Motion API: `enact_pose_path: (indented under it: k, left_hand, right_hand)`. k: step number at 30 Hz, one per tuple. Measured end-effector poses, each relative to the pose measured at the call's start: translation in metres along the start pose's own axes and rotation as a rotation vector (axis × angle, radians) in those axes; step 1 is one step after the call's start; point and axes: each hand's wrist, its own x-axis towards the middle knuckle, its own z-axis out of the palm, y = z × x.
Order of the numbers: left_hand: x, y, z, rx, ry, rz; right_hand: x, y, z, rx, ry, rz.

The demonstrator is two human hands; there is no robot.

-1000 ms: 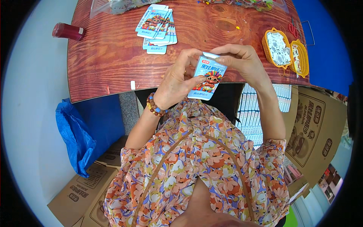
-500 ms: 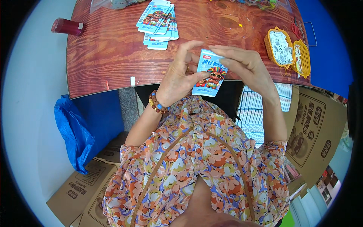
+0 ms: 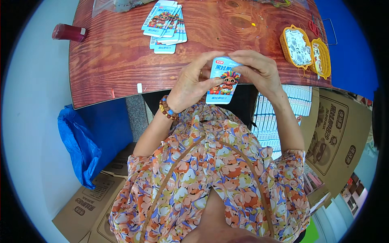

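Note:
A small light-blue printed carton with a cartoon figure is held between my hands just over the table's near edge. My left hand is closed round its left side, the thumb lying across the printed front. My right hand pinches the upper right, its fingers bent over the top end. The fingers behind the carton are hidden. Beyond my left hand lies a fanned pile of flat cartons in the same print.
Two yellow baskets with small white pieces stand on the wooden table at right, near red-handled scissors. A dark-red jar lies far left. Below right, a cardboard box holds rows of packed cartons. A blue bag hangs left.
My right fingers have come down closer over the carton's top end, and its top flap looks more folded in. The view has shifted slightly.

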Motion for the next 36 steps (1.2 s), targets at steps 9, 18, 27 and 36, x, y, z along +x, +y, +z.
enact_pose_path:
  k: [9, 18, 27, 36]
  left_hand:
    - [0.004, -0.013, -0.009, 0.03, 0.095, 0.117]
    - [0.006, -0.006, -0.03, -0.031, 0.082, 0.075]
    - [0.01, -0.016, -0.046, 0.648, 0.409, 0.321]
    - [0.01, -0.004, -0.073, 0.427, 0.577, 0.299]
  right_hand:
    - [0.018, -0.012, 0.003, 0.043, -0.083, 0.077]
    - [0.037, 0.001, 0.019, -0.003, -0.157, 0.064]
    - [0.065, 0.04, 0.063, 1.085, 0.04, 0.668]
    - [0.132, 0.015, 0.082, 0.099, -0.309, 0.114]
